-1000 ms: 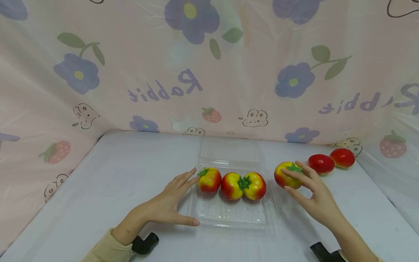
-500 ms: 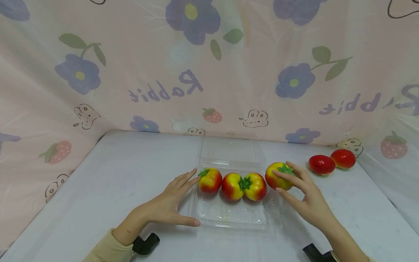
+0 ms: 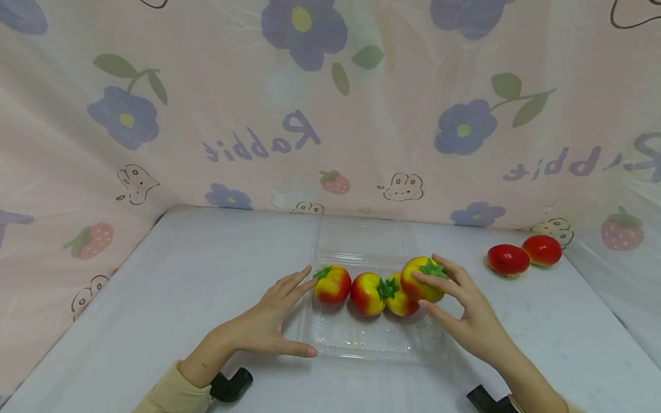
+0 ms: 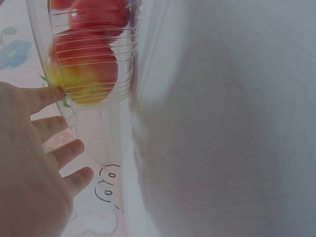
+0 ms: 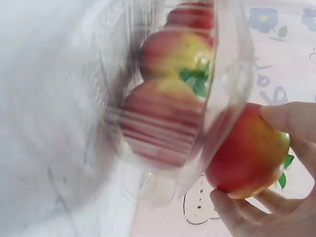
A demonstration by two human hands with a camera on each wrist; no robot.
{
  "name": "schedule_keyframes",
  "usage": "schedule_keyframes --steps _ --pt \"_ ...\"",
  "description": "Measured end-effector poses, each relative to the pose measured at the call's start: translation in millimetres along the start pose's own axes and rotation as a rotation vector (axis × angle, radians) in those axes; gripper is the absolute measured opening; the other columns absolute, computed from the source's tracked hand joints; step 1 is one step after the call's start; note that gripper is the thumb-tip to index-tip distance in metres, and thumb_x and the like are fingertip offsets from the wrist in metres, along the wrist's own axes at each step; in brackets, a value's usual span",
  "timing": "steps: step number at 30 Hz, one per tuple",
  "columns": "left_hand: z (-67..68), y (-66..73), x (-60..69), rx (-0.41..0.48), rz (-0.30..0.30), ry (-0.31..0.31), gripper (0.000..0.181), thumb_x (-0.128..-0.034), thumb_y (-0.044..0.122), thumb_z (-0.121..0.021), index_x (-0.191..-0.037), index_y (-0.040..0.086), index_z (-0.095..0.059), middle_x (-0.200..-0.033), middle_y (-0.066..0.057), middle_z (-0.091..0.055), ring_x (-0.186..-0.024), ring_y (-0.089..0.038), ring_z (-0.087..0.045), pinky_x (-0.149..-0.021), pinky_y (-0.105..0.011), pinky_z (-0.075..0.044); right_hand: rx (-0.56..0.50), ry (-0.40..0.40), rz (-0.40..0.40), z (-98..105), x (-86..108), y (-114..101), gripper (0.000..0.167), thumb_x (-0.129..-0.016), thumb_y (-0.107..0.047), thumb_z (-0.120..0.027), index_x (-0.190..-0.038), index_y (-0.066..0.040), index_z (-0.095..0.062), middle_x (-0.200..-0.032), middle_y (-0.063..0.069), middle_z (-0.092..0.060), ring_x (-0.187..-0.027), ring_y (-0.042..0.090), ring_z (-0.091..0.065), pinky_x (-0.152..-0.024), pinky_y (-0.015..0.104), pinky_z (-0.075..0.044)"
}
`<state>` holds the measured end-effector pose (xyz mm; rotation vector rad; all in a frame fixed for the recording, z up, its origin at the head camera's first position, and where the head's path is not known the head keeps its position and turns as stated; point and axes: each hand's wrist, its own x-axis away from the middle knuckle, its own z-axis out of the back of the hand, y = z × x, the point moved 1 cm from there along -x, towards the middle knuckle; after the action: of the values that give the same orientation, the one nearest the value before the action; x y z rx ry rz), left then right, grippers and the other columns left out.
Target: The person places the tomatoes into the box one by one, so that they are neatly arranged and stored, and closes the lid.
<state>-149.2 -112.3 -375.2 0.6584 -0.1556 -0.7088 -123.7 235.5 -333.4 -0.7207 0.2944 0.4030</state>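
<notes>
Now the right hand [image 3: 476, 326] pinches one fruit [image 3: 419, 281] above the right rim of the clear box [image 3: 356, 339], partly hiding the rightmost fruit inside [image 3: 400, 304]; the left hand [image 3: 263, 322] lies spread alongside. Those see-through walls are hard to trace.

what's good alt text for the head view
Right hand holding a red-yellow tomato-shaped fruit above the right side of an open plastic clamshell containing three similar fruits. The left hand is spread beside it; two red fruits lie far right.
</notes>
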Motion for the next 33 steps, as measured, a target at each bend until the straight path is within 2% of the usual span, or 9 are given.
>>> schedule_keyframes --steps 2,4,7,9,18,22,25,29,33 --pt "0.0 0.1 0.2 0.004 0.001 0.000 0.106 -0.0703 0.060 -0.075 -0.153 0.020 -0.023 -0.162 0.004 0.000 -0.147 -0.034 -0.008 -0.112 -0.067 -0.014 0.009 -0.006 0.007 -1.7 -0.3 -2.3 0.045 -0.083 -0.012 -0.075 -0.124 -0.026 -0.064 -0.147 0.009 -0.039 -0.129 0.038 -0.042 -0.095 0.016 -0.042" --pt "0.0 0.5 0.1 0.007 0.003 -0.002 0.106 -0.0703 0.060 -0.075 -0.153 0.020 -0.023 -0.162 0.005 0.000 -0.147 -0.034 -0.008 -0.111 -0.067 -0.014 0.013 -0.011 0.016 -3.1 -0.3 -4.3 0.045 -0.083 -0.011 -0.074 -0.124 -0.027 -0.064 -0.147 0.009 -0.039 -0.129 0.037 -0.041 -0.096 0.034 -0.049" --pt "0.0 0.7 0.2 0.011 0.006 -0.004 0.106 -0.0703 0.061 -0.075 -0.153 0.020 -0.023 -0.162 0.005 0.001 -0.147 -0.035 -0.008 -0.111 -0.068 -0.014 0.008 -0.013 0.028 -5.1 -0.6 -6.3 0.045 -0.083 -0.010 -0.074 -0.124 -0.026 -0.064 -0.148 0.010 -0.038 -0.129 0.038 -0.041 -0.090 0.059 -0.046" --pt "0.2 1.1 0.1 0.012 0.009 -0.004 0.106 -0.0702 0.061 -0.075 -0.153 0.020 -0.023 -0.162 0.005 0.001 -0.147 -0.035 -0.008 -0.111 -0.068 -0.014 0.000 -0.015 0.033 -6.5 -0.9 -7.4 0.045 -0.083 -0.010 -0.074 -0.124 -0.026 -0.064 -0.148 0.009 -0.038 -0.129 0.038 -0.041 -0.089 0.061 -0.046" --pt "0.2 -0.2 0.2 0.013 0.008 -0.003 0.106 -0.0703 0.061 -0.075 -0.153 0.021 -0.023 -0.163 0.000 -0.001 -0.147 -0.035 -0.007 -0.111 -0.068 -0.013 -0.033 -0.023 0.074 -15.4 -2.7 -12.9 0.043 -0.083 -0.011 -0.074 -0.122 -0.027 -0.065 -0.147 0.007 -0.039 -0.129 0.036 -0.042 -0.091 0.063 -0.045" --pt "-0.1 -0.4 0.3 0.016 0.007 -0.003 0.106 -0.0704 0.061 -0.075 -0.153 0.021 -0.023 -0.163 0.002 0.000 -0.147 -0.036 -0.007 -0.111 -0.068 -0.013 -0.055 -0.036 0.090 -19.9 -3.7 -17.0 0.043 -0.083 -0.012 -0.074 -0.123 -0.028 -0.065 -0.148 0.004 -0.039 -0.130 0.033 -0.042 -0.092 0.065 -0.044" --pt "-0.2 -0.2 0.3 0.020 0.002 -0.003 0.105 -0.0706 0.060 -0.075 -0.153 0.020 -0.023 -0.162 0.004 0.001 -0.147 -0.035 -0.008 -0.111 -0.067 -0.013 -0.067 -0.048 0.111 -22.8 -3.2 -21.3 0.044 -0.083 -0.013 -0.074 -0.123 -0.029 -0.064 -0.148 0.001 -0.038 -0.129 0.026 -0.043 -0.091 0.050 -0.052" --pt "-0.3 0.0 0.3 0.020 -0.001 -0.001 0.105 -0.0708 0.060 -0.075 -0.153 0.020 -0.023 -0.162 0.005 0.001 -0.147 -0.035 -0.008 -0.112 -0.067 -0.013 -0.095 -0.056 0.167 -27.1 -2.6 -26.7 0.045 -0.083 -0.011 -0.074 -0.124 -0.027 -0.064 -0.149 0.001 -0.038 -0.121 0.016 -0.046 -0.074 0.025 -0.055" --pt "-0.3 -0.2 0.6 0.021 0.002 -0.003 0.105 -0.0710 0.060 -0.074 -0.153 0.021 -0.023 -0.163 0.003 0.000 -0.147 -0.036 -0.007 -0.111 -0.068 -0.013 -0.123 -0.060 0.187 -30.8 -1.7 -29.9 0.045 -0.083 -0.009 -0.074 -0.124 -0.025 -0.064 -0.148 0.003 -0.038 -0.119 0.014 -0.046 -0.072 0.023 -0.054"
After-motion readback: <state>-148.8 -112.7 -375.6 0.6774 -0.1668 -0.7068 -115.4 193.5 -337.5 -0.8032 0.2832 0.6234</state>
